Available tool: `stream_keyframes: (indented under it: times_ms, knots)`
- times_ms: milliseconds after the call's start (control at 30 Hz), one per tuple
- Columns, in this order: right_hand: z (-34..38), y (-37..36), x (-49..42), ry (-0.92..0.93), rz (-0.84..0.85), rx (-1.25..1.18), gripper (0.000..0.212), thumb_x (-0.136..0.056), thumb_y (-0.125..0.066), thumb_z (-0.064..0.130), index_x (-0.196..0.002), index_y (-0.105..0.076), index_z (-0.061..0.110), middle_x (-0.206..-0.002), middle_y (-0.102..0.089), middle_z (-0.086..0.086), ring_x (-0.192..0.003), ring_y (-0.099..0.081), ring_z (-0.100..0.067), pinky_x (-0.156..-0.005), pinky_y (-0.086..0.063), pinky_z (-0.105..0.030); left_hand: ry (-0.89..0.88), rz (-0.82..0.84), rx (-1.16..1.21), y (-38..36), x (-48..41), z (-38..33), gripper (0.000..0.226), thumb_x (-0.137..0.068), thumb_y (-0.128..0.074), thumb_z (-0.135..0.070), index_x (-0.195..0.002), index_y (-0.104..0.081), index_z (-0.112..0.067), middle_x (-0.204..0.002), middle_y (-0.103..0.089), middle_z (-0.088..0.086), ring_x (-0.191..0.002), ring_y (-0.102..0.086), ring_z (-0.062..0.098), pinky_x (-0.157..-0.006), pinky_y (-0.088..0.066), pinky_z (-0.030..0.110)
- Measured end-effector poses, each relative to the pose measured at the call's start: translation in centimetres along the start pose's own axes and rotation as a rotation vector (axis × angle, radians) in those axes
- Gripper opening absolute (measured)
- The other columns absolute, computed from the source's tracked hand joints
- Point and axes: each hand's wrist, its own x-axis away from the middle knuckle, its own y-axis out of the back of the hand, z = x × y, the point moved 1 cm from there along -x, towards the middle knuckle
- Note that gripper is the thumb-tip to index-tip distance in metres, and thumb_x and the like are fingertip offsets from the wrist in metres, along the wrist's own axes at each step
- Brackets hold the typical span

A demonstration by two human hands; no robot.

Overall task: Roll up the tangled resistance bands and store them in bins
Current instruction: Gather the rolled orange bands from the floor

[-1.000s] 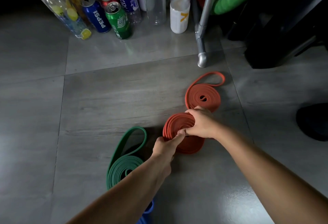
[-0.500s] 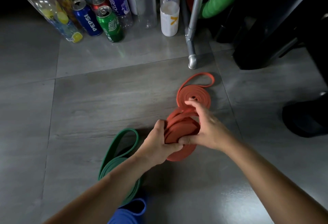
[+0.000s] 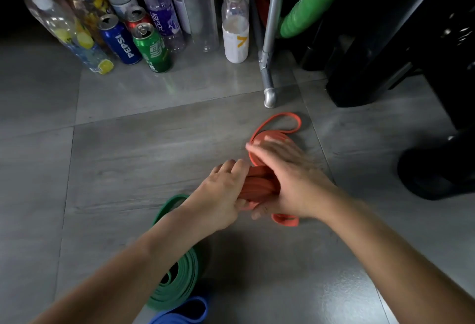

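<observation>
Orange band (image 3: 257, 186) now bunched tighter, L hand (image 3: 218, 191) gripping it, R hand (image 3: 295, 182) clasped over it, blurred

Dim grey tiled floor (image 3: 128, 156) with bottles (image 3: 159, 7), cans (image 3: 151, 48) and a metal leg (image 3: 267, 66) behind

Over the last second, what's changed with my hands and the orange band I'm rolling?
Both hands closed in on the orange band. It lay as a flat coil pinched at its edge; now the left hand grips it from the left while the right hand wraps over it, squeezing it into a tight bundle. The second orange band, green band and blue band stayed put.
</observation>
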Motion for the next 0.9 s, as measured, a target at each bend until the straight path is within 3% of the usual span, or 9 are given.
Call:
stream_keyframes:
  times_ms: [100, 167, 233, 300, 400, 533, 700, 800, 900]
  knots:
    - [-1.1, -0.2, -0.3, -0.121, 0.037, -0.269, 0.081, -0.055, -0.082, 0.053, -0.125, -0.045, 0.035, -0.120, -0.060, 0.010, -0.115, -0.054, -0.012, -0.100, -0.042, -0.030, 0.113, -0.047, 0.185, 1.2, -0.4, -0.2, 0.057, -0.082, -0.070, -0.025, -0.127, -0.035, -0.023, -0.112, -0.046, -0.004, -0.104, -0.047, 0.015, -0.086, -0.036, 0.025]
    - [-2.4, -0.1, -0.3, -0.270, -0.030, -0.559, 0.061, -0.054, -0.086, 0.042, -0.104, -0.051, 0.038, -0.104, -0.062, 0.013, -0.098, -0.060, -0.010, -0.088, -0.049, -0.029, 0.180, -0.075, 0.391, 1.4, -1.1, 0.1, 0.052, -0.078, -0.074, -0.022, -0.114, -0.038, -0.025, -0.100, -0.051, -0.006, -0.094, -0.054, 0.014, -0.081, -0.044, 0.027]
    - [-3.8, -0.4, -0.4, -0.376, -0.055, -0.750, 0.051, -0.055, -0.082, 0.041, -0.097, -0.054, 0.034, -0.098, -0.065, 0.009, -0.091, -0.064, -0.014, -0.081, -0.052, -0.031, 0.256, -0.093, 0.647, 0.5, -2.0, 0.6, 0.053, -0.073, -0.079, -0.017, -0.112, -0.042, -0.020, -0.100, -0.058, -0.001, -0.093, -0.060, 0.017, -0.082, -0.052, 0.034]
    - [-4.9, -0.9, -0.8, -0.439, -0.068, -0.809, 0.059, -0.054, -0.082, 0.054, -0.100, -0.059, 0.026, -0.098, -0.069, 0.005, -0.093, -0.066, -0.014, -0.083, -0.052, -0.032, 0.345, -0.078, 0.927, -1.0, -3.0, 0.5, 0.067, -0.062, -0.085, -0.019, -0.117, -0.048, -0.008, -0.110, -0.063, 0.012, -0.100, -0.063, 0.025, -0.089, -0.053, 0.043]
    - [-6.4, -1.3, -2.5, -0.517, -0.045, -0.695, 0.079, -0.051, -0.077, 0.062, -0.115, -0.057, 0.022, -0.110, -0.064, 0.007, -0.103, -0.060, -0.012, -0.092, -0.046, -0.030, 0.454, -0.093, 1.261, -3.9, -5.4, 0.0, 0.090, -0.041, -0.085, -0.033, -0.118, -0.054, 0.002, -0.112, -0.064, 0.023, -0.102, -0.064, 0.033, -0.092, -0.051, 0.048]
    - [-8.1, 0.3, -5.5, -0.461, 0.004, -0.453, 0.062, -0.064, -0.082, 0.044, -0.115, -0.055, 0.020, -0.105, -0.059, 0.006, -0.099, -0.057, -0.013, -0.086, -0.045, -0.027, 0.673, -0.168, 1.225, -6.0, -8.8, -0.5, 0.101, -0.028, -0.079, -0.059, -0.116, -0.057, -0.014, -0.116, -0.062, 0.011, -0.102, -0.063, 0.027, -0.091, -0.052, 0.047]
    - [-10.0, -0.3, -7.3, -0.442, 0.142, -0.216, 0.068, -0.059, -0.078, 0.058, -0.113, -0.059, 0.024, -0.110, -0.059, 0.001, -0.105, -0.057, -0.020, -0.087, -0.045, -0.031, 0.925, -0.145, 1.163, -5.8, -10.5, -0.6, 0.073, -0.054, -0.069, -0.048, -0.118, -0.056, -0.014, -0.121, -0.055, 0.007, -0.101, -0.056, 0.023, -0.096, -0.048, 0.038]
    - [-11.4, -1.2, -7.2, -0.529, 0.126, -0.061, 0.089, -0.059, -0.070, 0.070, -0.133, -0.049, 0.026, -0.132, -0.044, -0.009, -0.126, -0.042, -0.028, -0.105, -0.036, -0.036, 0.921, -0.145, 1.235, -6.7, -11.0, -0.3, 0.052, -0.080, -0.069, -0.037, -0.118, -0.053, -0.007, -0.110, -0.057, 0.006, -0.087, -0.053, 0.018, -0.082, -0.046, 0.029]
    - [-11.1, -1.6, -6.6, -0.650, 0.046, -0.156, 0.099, -0.059, -0.070, 0.070, -0.138, -0.040, 0.018, -0.139, -0.046, -0.013, -0.128, -0.042, -0.030, -0.105, -0.038, -0.038, 0.933, -0.164, 1.365, -6.5, -11.1, -0.7, 0.059, -0.072, -0.075, -0.041, -0.117, -0.056, -0.006, -0.108, -0.065, 0.010, -0.097, -0.062, 0.024, -0.080, -0.051, 0.031]
